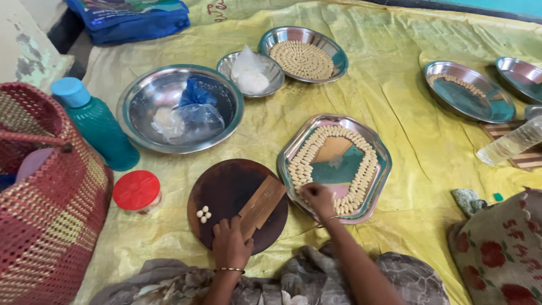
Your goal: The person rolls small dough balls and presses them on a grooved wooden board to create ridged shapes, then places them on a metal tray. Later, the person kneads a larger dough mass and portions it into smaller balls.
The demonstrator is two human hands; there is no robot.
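Note:
My left hand (230,243) rests on the near edge of a round dark wooden board (226,189), touching the lower end of a ridged wooden paddle (261,207) lying on it. A few small white dough balls (203,214) sit on the board by that hand. My right hand (318,199) reaches onto an eight-sided steel tray (384,164), fingers pinched at the near end of the rows of small shaped dough pieces (305,164) that ring the tray.
A large steel bowl (141,90) holds plastic bags with dough. Behind stand a small bowl (226,62) and a steel plate (333,48) of shaped pieces. A teal bottle (99,127), red-lidded jar (136,191) and woven basket (51,214) stand left. More steel plates (468,93) lie right.

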